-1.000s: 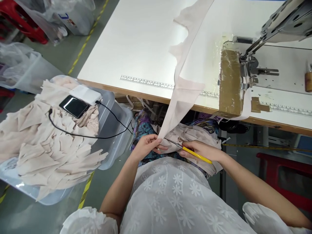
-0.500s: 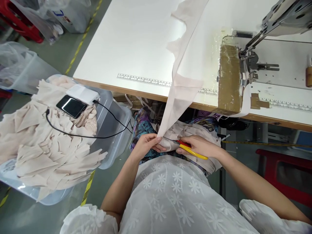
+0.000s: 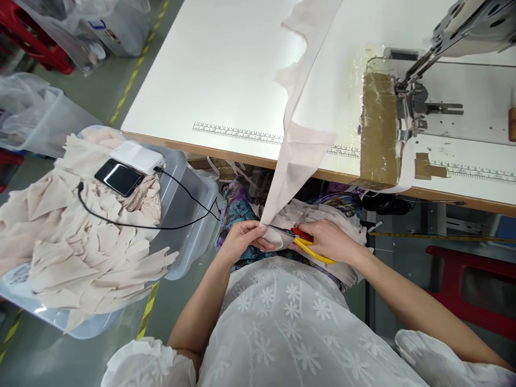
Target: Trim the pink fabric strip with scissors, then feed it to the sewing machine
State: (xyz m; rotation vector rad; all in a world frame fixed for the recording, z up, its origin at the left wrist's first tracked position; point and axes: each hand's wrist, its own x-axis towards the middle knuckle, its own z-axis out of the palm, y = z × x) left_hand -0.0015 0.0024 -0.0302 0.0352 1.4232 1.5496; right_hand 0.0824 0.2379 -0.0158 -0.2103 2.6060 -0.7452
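Where the left hand (image 3: 245, 236) pinches: thumb and fingers press together on the lower end of a beige fabric strip (image 3: 297, 153).
Right hand (image 3: 331, 241): curled round the red and yellow handles of scissors (image 3: 316, 254), blades at the strip beside the left fingertips; whether they bite, I can't tell.
Strip: slants up over the white table (image 3: 226, 70), left of the sewing machine (image 3: 479, 32).
Tub (image 3: 94, 326): heaped with beige cloth pieces (image 3: 97, 258), a phone (image 3: 119, 177) on top.

The bare right hand (image 3: 326, 241) has moved closer to the bare left hand (image 3: 244, 239), bringing the yellow-handled metal scissors (image 3: 301, 243) along; their second, red handle (image 3: 303, 234), hidden a second ago, now shows, spread from the yellow one
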